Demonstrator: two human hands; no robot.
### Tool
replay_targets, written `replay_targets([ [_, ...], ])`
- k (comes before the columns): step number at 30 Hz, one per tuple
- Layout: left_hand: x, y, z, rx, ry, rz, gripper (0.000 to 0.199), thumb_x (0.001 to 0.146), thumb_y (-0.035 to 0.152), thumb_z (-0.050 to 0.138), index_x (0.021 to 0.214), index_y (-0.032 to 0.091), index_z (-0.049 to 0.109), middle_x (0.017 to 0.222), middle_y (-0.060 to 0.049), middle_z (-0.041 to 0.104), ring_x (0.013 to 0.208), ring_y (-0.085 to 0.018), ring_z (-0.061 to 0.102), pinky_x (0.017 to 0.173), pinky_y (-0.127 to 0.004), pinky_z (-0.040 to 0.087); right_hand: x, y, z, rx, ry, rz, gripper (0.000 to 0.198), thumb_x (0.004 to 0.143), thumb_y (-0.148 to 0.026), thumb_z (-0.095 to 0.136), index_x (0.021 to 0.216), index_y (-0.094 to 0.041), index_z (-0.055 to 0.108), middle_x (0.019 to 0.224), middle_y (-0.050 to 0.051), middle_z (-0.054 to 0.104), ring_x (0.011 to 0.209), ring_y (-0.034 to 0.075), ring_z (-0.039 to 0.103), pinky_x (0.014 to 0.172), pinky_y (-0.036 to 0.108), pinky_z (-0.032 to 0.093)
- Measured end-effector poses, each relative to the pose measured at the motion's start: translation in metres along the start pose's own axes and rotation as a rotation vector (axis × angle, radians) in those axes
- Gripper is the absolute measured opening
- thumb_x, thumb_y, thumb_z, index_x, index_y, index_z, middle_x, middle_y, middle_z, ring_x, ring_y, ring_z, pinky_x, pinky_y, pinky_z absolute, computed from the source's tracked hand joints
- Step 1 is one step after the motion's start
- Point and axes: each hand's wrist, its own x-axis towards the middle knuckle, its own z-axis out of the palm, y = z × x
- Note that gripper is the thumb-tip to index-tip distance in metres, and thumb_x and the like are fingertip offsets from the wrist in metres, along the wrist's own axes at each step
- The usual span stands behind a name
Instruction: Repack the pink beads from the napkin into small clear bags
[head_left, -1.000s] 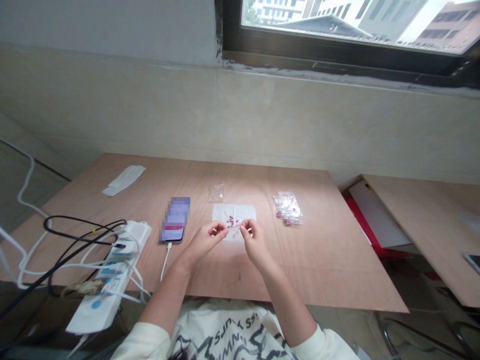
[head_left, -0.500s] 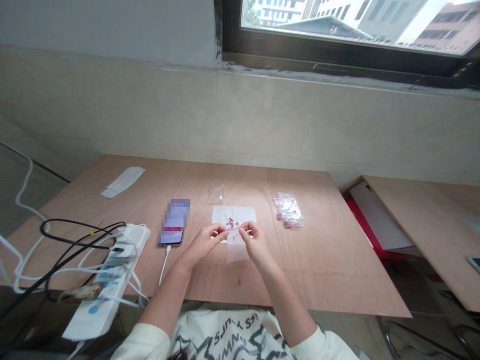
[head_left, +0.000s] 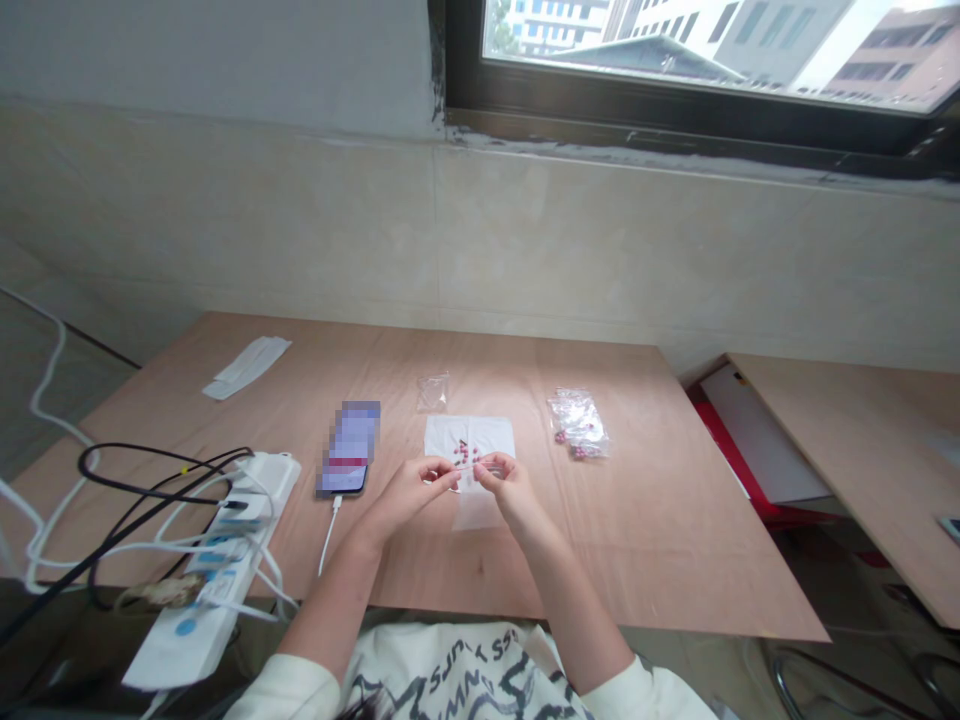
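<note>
Thin strand | both hands curled nearly closed | each pinching it

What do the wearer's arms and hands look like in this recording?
The left hand and right hand wear no gloves, and no wristbands show. Off-white sleeves end above bare forearms; the matching shirt has dark lettering and bold dark shapes.

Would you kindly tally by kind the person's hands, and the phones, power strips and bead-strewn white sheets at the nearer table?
Hands: 2, the left hand and the right hand
Phones: 1 charging-cabled phone
Power strips: 1 white power strip
Bead-strewn sheets: 1 white sheet
Total: 5
</note>
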Motion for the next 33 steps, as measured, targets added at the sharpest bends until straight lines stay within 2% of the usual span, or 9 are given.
replay_targets([
  [3, -0.003, -0.001, 0.000, 0.028, 0.040, 0.022, 0.020, 0.073, 0.030, 0.051, 0.070, 0.013, 0.060, 0.071, -0.002, 0.060, 0.073, -0.016, 0.054, 0.068, -0.025, 0.041, -0.006, -0.003, 0.000, -0.022, 0.010, 0.000, 0.023, 0.057, -0.035, 0.065, 0.058, -0.015, 0.054, 0.058, -0.001, 0.055, 0.057, 0.011, 0.048, 0.061, 0.025, 0.035],
  [8, -0.009, -0.003, 0.001, 0.074, 0.051, 0.062, 0.021, 0.074, 0.032, 0.049, 0.071, 0.014, 0.058, 0.070, -0.001, 0.057, 0.071, -0.014, 0.052, 0.067, -0.024, 0.040, -0.011, -0.004, 0.000, -0.026, -0.087, 0.018, 0.023, 0.058, -0.036, 0.066, 0.063, -0.014, 0.059, 0.065, 0.002, 0.060, 0.066, 0.013, 0.052, 0.067, 0.026, 0.036],
  [14, -0.015, -0.005, 0.007, 0.003, 0.024, 0.067, 0.021, 0.077, 0.034, 0.046, 0.076, 0.015, 0.055, 0.072, 0.000, 0.055, 0.072, -0.014, 0.052, 0.068, -0.024, 0.040, -0.010, 0.001, 0.005, 0.055, 0.026, 0.072, 0.024, 0.049, -0.032, 0.071, 0.055, -0.014, 0.056, 0.055, 0.000, 0.056, 0.056, 0.011, 0.049, 0.060, 0.025, 0.035],
  [19, -0.014, -0.007, 0.006, -0.014, 0.037, 0.074, 0.021, 0.077, 0.035, 0.046, 0.076, 0.015, 0.055, 0.073, 0.000, 0.054, 0.073, -0.014, 0.050, 0.069, -0.025, 0.039, -0.010, -0.003, 0.005, 0.072, 0.013, 0.102, 0.026, 0.047, -0.031, 0.072, 0.049, -0.015, 0.052, 0.051, -0.001, 0.056, 0.053, 0.011, 0.049, 0.061, 0.026, 0.035],
  [24, -0.013, -0.016, 0.015, -0.199, -0.092, 0.024, 0.020, 0.077, 0.033, 0.048, 0.091, 0.019, 0.048, 0.088, -0.002, 0.051, 0.078, -0.013, 0.051, 0.070, -0.025, 0.042, -0.002, -0.005, 0.008, 0.068, 0.060, 0.047, 0.028, 0.052, -0.039, 0.068, 0.052, -0.016, 0.052, 0.055, -0.001, 0.057, 0.059, 0.012, 0.051, 0.064, 0.026, 0.036],
  [27, -0.001, -0.029, 0.014, -0.252, 0.001, 0.028, 0.021, 0.075, 0.032, 0.051, 0.089, 0.018, 0.045, 0.082, -0.001, 0.048, 0.072, -0.011, 0.050, 0.065, -0.024, 0.043, 0.010, -0.002, 0.004, -0.007, 0.017, 0.001, 0.033, 0.062, -0.049, 0.057, 0.066, -0.016, 0.058, 0.069, 0.003, 0.061, 0.068, 0.016, 0.053, 0.065, 0.027, 0.037],
  [29, 0.017, -0.038, 0.004, -0.264, 0.125, 0.029, 0.023, 0.072, 0.033, 0.052, 0.088, 0.018, 0.044, 0.078, 0.000, 0.048, 0.068, -0.011, 0.050, 0.058, -0.023, 0.043, 0.023, -0.001, -0.009, -0.097, 0.095, -0.029, 0.039, 0.067, -0.050, 0.050, 0.081, -0.015, 0.059, 0.083, 0.007, 0.061, 0.076, 0.018, 0.054, 0.066, 0.028, 0.038],
  [31, 0.042, -0.047, -0.012, -0.214, 0.261, 0.035, 0.027, 0.070, 0.031, 0.053, 0.091, 0.017, 0.043, 0.081, -0.001, 0.049, 0.067, -0.011, 0.051, 0.053, -0.021, 0.042, 0.039, -0.001, -0.031, -0.280, 0.296, -0.110, 0.039, 0.070, -0.043, 0.049, 0.094, -0.013, 0.056, 0.095, 0.011, 0.059, 0.085, 0.021, 0.052, 0.072, 0.031, 0.038],
  [33, 0.073, -0.053, -0.030, -0.074, 0.367, -0.012, 0.026, 0.073, 0.028, 0.049, 0.095, 0.017, 0.042, 0.082, -0.002, 0.051, 0.066, -0.011, 0.053, 0.054, -0.022, 0.043, 0.056, -0.003, -0.058, -0.607, 0.514, -0.201, 0.037, 0.069, -0.028, 0.050, 0.101, -0.010, 0.054, 0.102, 0.015, 0.055, 0.094, 0.025, 0.048, 0.080, 0.034, 0.034],
])
